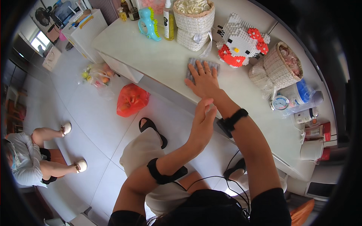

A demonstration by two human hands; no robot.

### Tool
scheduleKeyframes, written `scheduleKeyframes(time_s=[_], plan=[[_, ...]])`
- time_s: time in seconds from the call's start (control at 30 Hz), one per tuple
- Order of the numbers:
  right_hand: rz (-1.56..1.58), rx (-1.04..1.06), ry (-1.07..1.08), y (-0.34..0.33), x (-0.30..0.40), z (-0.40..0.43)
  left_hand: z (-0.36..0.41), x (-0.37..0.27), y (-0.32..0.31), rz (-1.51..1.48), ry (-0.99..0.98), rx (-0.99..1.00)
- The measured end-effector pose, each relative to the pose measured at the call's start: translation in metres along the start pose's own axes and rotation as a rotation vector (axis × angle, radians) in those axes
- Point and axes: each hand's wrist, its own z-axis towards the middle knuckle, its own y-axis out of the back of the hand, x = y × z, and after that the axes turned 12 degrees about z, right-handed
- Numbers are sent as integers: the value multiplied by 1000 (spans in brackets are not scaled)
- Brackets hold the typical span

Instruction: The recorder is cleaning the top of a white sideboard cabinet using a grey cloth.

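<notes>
My right hand (204,82) lies flat on a folded grey cloth (189,74), its fingers spread and pressing it against the white cabinet top (161,60). Just beyond the cloth stands a white cat-face figure (236,42) made of beads, with a red bow. My left hand (203,124) hangs in the air before the cabinet's front edge, close to my right wrist. Its fingers are loosely bent, and I see nothing in them. Both forearms wear black straps.
A woven basket with cream artificial roses (195,25), a spray bottle (168,22) and a turquoise dinosaur clock (148,25) line the back. Rightward are another flower basket (280,66) and a round dial gauge (280,102). A red plastic bag (131,100) lies on the floor; a person (25,161) sits left.
</notes>
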Motion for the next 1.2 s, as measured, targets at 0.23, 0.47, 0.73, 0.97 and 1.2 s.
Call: scheduleKeyframes(time_s=[0.23,0.47,0.73,0.97,1.2], plan=[[69,12,20,-1,11,6,10,2,-6,106,-186,-212],[69,-3,171,6,6,-67,29,23,-10,404,-648,-380],[116,-292,55,11,-41,-176,12,33,-18,368,-501,-244],[-20,-421,4,14,-61,-215,-7,23,-13,342,-420,-163],[-34,-468,93,-10,-26,-149,-18,13,-7,326,-414,-112]])
